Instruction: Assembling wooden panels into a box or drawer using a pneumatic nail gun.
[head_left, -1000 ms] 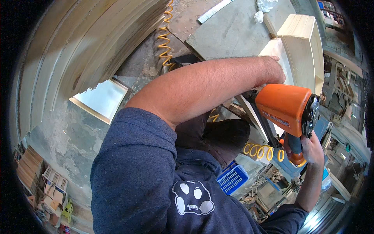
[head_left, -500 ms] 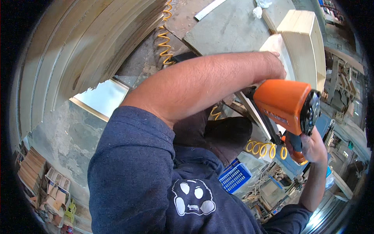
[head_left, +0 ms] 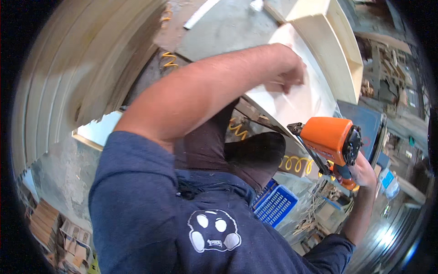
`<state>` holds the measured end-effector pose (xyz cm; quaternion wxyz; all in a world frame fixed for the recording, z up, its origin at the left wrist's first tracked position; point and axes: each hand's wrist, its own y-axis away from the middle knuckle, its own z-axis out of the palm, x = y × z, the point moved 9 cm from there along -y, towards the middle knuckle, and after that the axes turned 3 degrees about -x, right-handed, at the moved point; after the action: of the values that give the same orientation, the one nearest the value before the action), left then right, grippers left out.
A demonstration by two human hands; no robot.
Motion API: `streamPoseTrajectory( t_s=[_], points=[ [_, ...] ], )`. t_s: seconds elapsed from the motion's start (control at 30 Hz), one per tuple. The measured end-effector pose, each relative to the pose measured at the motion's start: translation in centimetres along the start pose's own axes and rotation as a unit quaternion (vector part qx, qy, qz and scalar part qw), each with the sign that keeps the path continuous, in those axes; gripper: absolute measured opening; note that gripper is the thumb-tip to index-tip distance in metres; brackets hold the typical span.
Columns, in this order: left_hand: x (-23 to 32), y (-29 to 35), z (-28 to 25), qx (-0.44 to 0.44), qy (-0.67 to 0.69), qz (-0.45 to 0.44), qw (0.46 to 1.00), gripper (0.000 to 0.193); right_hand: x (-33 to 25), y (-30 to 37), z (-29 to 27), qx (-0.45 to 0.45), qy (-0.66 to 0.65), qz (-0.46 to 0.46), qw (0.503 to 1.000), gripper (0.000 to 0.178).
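The left hand (head_left: 292, 73) has come away from its spot close to the side of the box, and the nail gun no longer sits right up against that hand, so there is a clear gap between them. The whole view has shifted a bit too.

The left hand is blurry because it is moving. Its fingers are bent and point down, over the flat, smooth white board (head_left: 315, 98). I cannot tell how far open it is, if it touches the white board, or if it has anything in it.

The right hand (head_left: 362, 171) is closed around the grip of the big, bright orange nail gun (head_left: 326, 139) with black end parts. The nail gun is tilted, just past the near end of the white board.

The open box made of pale wood (head_left: 326, 50) stands along the right side of the white board. The flat grey counter (head_left: 223, 34) is behind the left arm. A curly yellow hose (head_left: 294, 163) hangs below the nail gun, near the person's knee. The blue plastic basket with holes (head_left: 276, 205) is lower down, beside the person's dark blue top (head_left: 137, 205). A tall stack of pale wood pieces (head_left: 91, 59) is on the left.
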<state>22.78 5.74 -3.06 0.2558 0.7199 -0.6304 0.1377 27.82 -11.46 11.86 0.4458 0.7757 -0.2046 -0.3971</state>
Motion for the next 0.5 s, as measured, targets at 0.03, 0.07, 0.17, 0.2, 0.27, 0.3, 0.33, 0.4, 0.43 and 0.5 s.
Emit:
streamPoseTrajectory(
  t_s=[0.03, 0.07, 0.17, 0.2, 0.27, 0.3, 0.33, 0.4, 0.43, 0.5],
  points=[
    [-0.1, -0.7, 0.8, -0.046, -0.009, -0.031, 0.998, 0.072, 1.1, 0.4, -0.5, 0.012, 0.0, -0.002, 1.0, 0.064],
    [1.4, -0.9, 0.4, -0.047, -0.015, -0.015, 0.999, 0.072, 2.6, 1.2, -1.4, 0.04, 0.016, 0.007, 0.999, 0.065],
    [2.6, -0.3, 0.0, -0.161, -0.01, -0.162, 0.974, 0.08, 4.3, 2.2, -2.0, 0.037, -0.003, 0.009, 0.999, 0.065],
    [4.2, -0.4, 0.6, -0.164, -0.014, -0.156, 0.974, 0.08, 5.3, 2.2, -2.2, 0.036, -0.004, 0.002, 0.999, 0.065],
    [4.8, -0.1, 0.1, -0.032, -0.053, -0.253, 0.965, 0.092, 6.5, 2.2, -2.9, 0.037, -0.009, -0.004, 0.999, 0.065],
    [5.0, -0.6, 0.8, -0.031, -0.052, -0.26, 0.964, 0.099, 6.6, 1.9, -3.0, 0.026, -0.007, -0.019, 0.999, 0.064],
    [5.2, -0.6, 0.9, -0.036, -0.053, -0.255, 0.965, 0.099, 6.7, 1.6, -2.8, 0.013, -0.006, -0.032, 0.999, 0.064],
    [5.6, -0.2, 0.6, -0.029, -0.034, -0.259, 0.965, 0.098, 6.9, 1.2, -3.1, 0.038, -0.01, -0.027, 0.999, 0.064],
    [5.7, -0.7, 0.9, -0.026, -0.038, -0.256, 0.965, 0.093, 7.0, 0.7, -3.2, 0.019, -0.006, -0.041, 0.999, 0.064],
    [6.5, -1.7, 2.1, -0.049, -0.044, -0.234, 0.97, 0.09, 7.0, 0.1, -3.1, -0.002, 0.0, -0.062, 0.998, 0.066]
  ],
)
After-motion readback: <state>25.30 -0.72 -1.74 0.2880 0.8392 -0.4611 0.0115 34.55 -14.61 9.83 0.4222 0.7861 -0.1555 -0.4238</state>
